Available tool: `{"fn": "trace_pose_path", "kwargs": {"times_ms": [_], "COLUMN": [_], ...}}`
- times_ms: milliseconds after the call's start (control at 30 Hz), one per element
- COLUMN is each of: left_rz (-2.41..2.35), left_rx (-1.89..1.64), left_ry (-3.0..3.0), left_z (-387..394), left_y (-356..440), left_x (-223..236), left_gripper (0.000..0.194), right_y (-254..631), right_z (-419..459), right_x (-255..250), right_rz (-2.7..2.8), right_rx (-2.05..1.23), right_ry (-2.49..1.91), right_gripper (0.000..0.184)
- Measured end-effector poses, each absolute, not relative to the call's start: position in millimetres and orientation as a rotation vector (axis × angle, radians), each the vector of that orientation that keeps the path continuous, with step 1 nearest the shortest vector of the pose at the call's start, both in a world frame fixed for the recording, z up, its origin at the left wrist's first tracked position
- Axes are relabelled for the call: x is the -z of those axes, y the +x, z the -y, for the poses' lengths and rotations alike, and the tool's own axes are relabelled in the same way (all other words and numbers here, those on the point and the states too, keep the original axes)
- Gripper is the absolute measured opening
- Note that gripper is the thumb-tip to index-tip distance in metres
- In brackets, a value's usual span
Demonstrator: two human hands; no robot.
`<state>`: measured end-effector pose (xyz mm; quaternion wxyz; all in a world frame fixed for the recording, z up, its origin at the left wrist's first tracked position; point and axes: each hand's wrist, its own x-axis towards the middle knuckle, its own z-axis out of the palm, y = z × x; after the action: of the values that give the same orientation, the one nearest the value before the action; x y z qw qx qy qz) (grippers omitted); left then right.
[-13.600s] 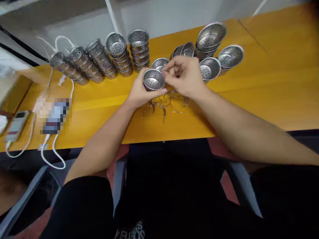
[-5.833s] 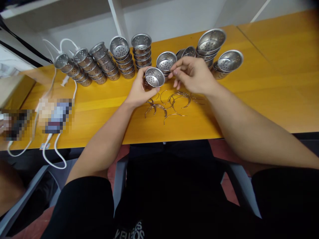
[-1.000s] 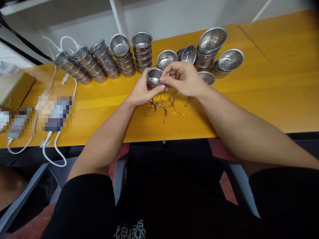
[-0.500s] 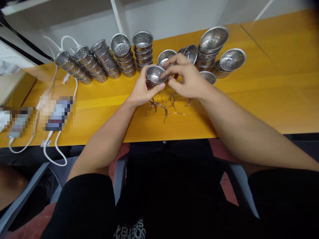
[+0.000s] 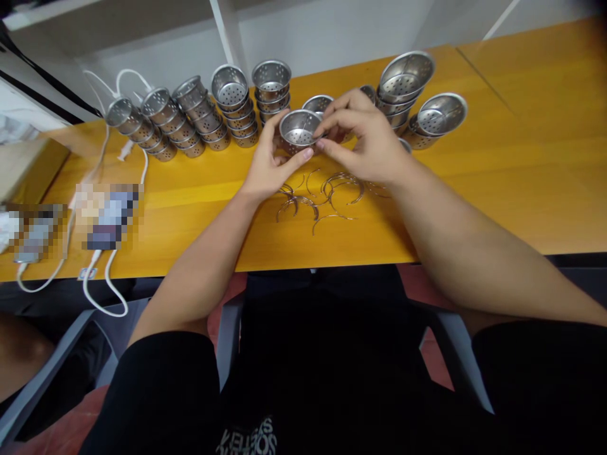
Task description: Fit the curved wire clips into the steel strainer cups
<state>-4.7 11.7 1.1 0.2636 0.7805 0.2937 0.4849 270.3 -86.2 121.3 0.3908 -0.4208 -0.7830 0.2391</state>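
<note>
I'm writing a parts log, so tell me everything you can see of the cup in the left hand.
The cup is round, open-topped and silvery, apparently shiny metal, with a rolled-looking rim and small holes through its base and wall. It tilts so that its inside faces the camera. The left hand grips it from the side, thumb near the front; the right hand has fingertips at its right edge. It sits in front of another cup. Its underside is hidden.

On the desk (image 5: 516, 183) at left lies a smartphone (image 5: 112, 220), a white cable (image 5: 114, 314) at its near end; farther left are a blurred device (image 5: 35, 237) and, beyond it, a tan box (image 5: 33, 164).
</note>
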Motion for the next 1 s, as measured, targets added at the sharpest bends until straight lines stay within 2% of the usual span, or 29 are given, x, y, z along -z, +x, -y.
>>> {"fn": "trace_pose_path", "kwargs": {"times_ms": [233, 467, 700, 867, 1000], "left_rz": [-0.884, -0.917, -0.917, -0.873, -0.87], "left_rx": [-1.27, -1.256, -1.243, -1.198, -1.182], "left_ry": [2.043, 2.055, 2.059, 2.079, 2.105], "left_z": [-0.7, -0.9, 1.2, 3.9, 6.5], "left_y": [-11.0, -14.2, -13.8, -13.6, -13.4], "left_x": [-9.1, -10.4, -11.5, -13.4, -15.4], "left_gripper": [0.104, 0.099, 0.092, 0.096, 0.084], "right_y": [302.8, 341.4, 360.9, 363.7, 360.5], "right_z": [83.7, 83.0, 64.0, 55.0, 56.9], "right_x": [-146.3, -160.6, -148.7, -143.0, -145.1], "right_rz": [1.837, 2.25, 2.441, 2.478, 2.447], "right_rx": [-0.295, -0.639, -0.55, -0.536, -0.59], "right_ry": [-1.367, -1.153, -1.437, -1.481, -1.607], "right_gripper": [0.029, 0.016, 0.016, 0.008, 0.015]}}
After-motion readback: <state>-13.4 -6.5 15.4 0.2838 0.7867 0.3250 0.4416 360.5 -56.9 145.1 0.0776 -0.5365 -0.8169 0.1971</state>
